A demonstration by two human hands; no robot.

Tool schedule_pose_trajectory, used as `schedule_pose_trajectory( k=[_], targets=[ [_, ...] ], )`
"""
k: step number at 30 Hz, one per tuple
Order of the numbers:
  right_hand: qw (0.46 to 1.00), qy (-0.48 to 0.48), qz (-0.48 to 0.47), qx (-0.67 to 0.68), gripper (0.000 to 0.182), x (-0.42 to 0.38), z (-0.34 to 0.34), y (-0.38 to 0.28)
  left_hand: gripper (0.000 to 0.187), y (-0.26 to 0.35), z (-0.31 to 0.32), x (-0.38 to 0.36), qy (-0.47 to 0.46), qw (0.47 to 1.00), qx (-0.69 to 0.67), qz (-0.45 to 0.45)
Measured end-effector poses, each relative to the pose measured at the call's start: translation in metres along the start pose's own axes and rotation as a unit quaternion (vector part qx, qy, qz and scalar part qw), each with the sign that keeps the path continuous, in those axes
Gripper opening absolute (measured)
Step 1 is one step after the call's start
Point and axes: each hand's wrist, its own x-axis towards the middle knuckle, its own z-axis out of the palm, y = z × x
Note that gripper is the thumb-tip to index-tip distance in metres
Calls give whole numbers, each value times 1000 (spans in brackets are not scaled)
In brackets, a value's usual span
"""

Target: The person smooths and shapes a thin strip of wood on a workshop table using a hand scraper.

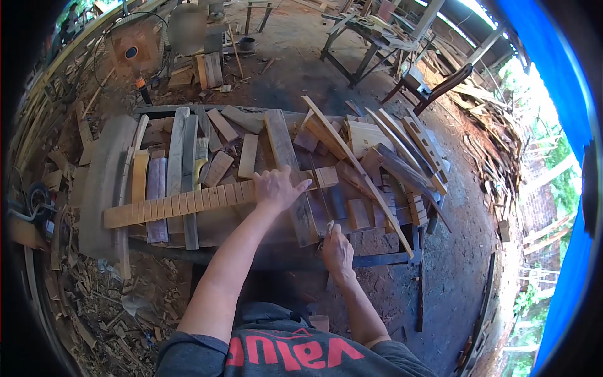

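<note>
As the left hand (276, 187) bears down on a notched wooden strip (195, 200), its thumb splayed toward the strip's right end, the right hand (338, 252) is closed around the handle of a thin-bladed saw (323, 202), whose blade meets the strip near that end. The left forearm reaches forward almost straight; the right forearm, lower, angles inward. The strip lies crosswise over several boards, among them a thick plank (286, 157), on a low workbench (251, 256) crowded with offcuts (249, 156). Beyond stand a fan (132, 53), a chair (433, 87) and a wood-piled table (370, 39); scraps litter the dirt floor (295, 75).
</note>
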Motion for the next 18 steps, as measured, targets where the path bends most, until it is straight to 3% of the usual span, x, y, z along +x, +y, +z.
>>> schedule_pose_trajectory(
  k=[6,10,13,15,18],
  targets=[
    [1000,6,29,-5,17,73,2,-42,67,-1,10,1,20,1000,-2,-5],
    [1000,-10,27,0,17,44,7,-20,55,2,8,2,14,999,17,-31],
    [998,6,20,-61,17,4,5,-4,47,4,20,1,75,996,-17,-40],
    [995,8,18,-102,17,14,2,-12,48,5,17,0,69,994,-80,-38],
    [991,33,-9,-130,18,67,14,-32,49,3,23,0,85,994,-47,-41]
  ],
)
